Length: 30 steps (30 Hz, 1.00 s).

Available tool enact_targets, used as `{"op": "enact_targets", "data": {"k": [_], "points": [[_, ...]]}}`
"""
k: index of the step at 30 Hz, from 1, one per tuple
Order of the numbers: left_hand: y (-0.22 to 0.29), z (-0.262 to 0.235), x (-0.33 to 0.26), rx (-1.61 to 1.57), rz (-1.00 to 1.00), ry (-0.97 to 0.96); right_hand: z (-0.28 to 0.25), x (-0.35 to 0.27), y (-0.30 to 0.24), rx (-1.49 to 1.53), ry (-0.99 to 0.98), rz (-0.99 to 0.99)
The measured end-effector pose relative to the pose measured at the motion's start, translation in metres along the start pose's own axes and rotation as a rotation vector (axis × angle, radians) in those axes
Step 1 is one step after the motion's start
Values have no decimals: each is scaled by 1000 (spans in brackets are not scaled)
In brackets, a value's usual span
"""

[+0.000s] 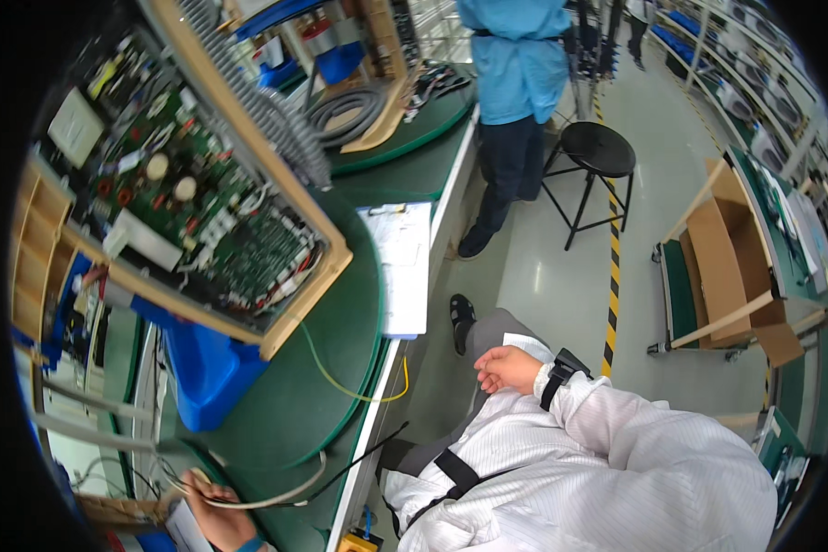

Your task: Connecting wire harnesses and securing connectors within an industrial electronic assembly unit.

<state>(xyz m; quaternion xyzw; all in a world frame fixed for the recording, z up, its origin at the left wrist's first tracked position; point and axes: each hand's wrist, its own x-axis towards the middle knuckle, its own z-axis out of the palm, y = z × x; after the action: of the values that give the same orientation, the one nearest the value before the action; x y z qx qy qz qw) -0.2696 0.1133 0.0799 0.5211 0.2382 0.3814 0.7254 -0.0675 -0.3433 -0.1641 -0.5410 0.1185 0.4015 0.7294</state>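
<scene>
At the lower left my left hand (219, 517) is closed round a pale grey cable (290, 492), with a thin black cable (368, 454) running beside it over the bench edge. My right hand (511, 370) hangs over my lap, its fingers loosely curled, and nothing shows in them. A dark band sits on that wrist. On a green round turntable (350, 276) to the left stands an open tan-framed unit (290, 322), tilted, with a green circuit board (175, 198) facing me. A blue support (207, 373) is under it, and a yellow-green wire (340, 385) trails from beneath.
A clipboard with paper (400, 267) lies at the bench edge. Beyond, a person in a blue top (520, 69) stands beside a black stool (598, 152). A trolley with a cardboard box (731, 244) stands right of the striped floor line (612, 276). Grey hose (345, 120) lies coiled.
</scene>
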Motion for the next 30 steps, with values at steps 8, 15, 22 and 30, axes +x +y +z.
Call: {"op": "enact_targets", "data": {"k": [8, 15, 22, 30], "points": [[-93, -164, -2, 23, -620, 22, -54, -13, -9, 224, 87, -63], [-104, -131, -16, 963, -26, 330, -64, -1, -18, 225, 96, -9], [-135, 65, -23, 786, 36, -201, -65, 24, -42, 154, 29, 81], [-199, 204, 2, 1079, 175, -648, -133, 107, -187, -50, 398, -284]]}}
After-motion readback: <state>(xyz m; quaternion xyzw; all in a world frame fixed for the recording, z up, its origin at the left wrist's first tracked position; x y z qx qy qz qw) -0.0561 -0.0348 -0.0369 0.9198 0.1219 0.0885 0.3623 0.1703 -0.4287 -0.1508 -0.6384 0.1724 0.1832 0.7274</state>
